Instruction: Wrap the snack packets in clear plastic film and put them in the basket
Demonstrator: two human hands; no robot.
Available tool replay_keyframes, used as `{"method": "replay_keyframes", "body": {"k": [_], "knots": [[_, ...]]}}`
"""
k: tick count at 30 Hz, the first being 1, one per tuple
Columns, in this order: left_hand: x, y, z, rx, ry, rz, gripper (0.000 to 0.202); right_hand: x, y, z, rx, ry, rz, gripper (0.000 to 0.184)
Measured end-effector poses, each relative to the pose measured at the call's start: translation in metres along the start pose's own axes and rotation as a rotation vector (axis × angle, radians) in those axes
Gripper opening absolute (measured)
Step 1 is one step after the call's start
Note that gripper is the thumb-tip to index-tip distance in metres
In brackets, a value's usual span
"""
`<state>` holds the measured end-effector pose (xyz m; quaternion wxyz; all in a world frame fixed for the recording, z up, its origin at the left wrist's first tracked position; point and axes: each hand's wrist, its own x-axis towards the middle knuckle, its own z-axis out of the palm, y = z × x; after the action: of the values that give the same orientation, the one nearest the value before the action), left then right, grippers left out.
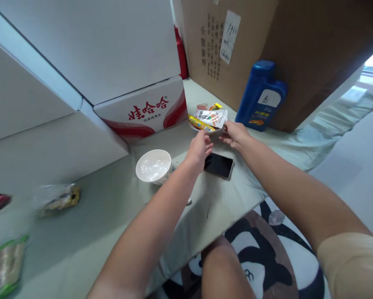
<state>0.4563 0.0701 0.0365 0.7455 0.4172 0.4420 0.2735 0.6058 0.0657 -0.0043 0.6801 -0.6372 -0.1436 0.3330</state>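
Observation:
Both my arms reach forward over a pale green table point(118, 216). My right hand point(235, 135) grips the near rim of a small bowl point(209, 131) piled with snack packets point(211, 117), fingers closed on it. My left hand point(199, 148) hovers just left of and below that bowl, fingers loosely curled, with nothing visible in it. A black phone point(219, 165) lies flat on the table right beneath both hands. A white bowl point(153, 167) with clear wrap inside stands to the left of my left wrist.
A blue plastic bottle point(261, 96) stands against a large cardboard box point(267, 45) at the back right. White cartons with red print point(142, 112) are stacked at the back left. Blurred snack packets point(57, 199) lie at the left edge. A panda-pattern rug point(267, 257) is below.

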Motion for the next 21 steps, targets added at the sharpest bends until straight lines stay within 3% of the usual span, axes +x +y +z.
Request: {"method": "replay_keyframes", "body": {"k": [4,7,10,12,16,21], "knots": [[0.060,0.006,0.023,-0.010,-0.024,0.090,0.032,0.019,-0.006,0.007,-0.006,0.088,0.075,0.013],[0.102,0.021,0.031,0.026,-0.007,0.105,0.037,0.049,-0.013,0.027,0.034,0.124,0.069,0.012],[0.136,0.038,0.032,0.064,0.053,0.104,0.039,0.089,-0.021,0.054,0.059,0.086,0.061,0.010],[0.146,0.043,0.026,0.071,0.087,0.128,0.038,0.110,-0.023,0.068,0.034,0.012,0.077,0.011],[0.130,0.032,0.004,0.048,0.078,0.145,0.033,0.116,-0.015,0.066,-0.101,-0.053,0.113,0.010],[0.077,0.023,-0.017,0.020,0.077,0.081,0.031,0.054,-0.001,0.027,-0.179,0.018,0.081,0.009]]}}
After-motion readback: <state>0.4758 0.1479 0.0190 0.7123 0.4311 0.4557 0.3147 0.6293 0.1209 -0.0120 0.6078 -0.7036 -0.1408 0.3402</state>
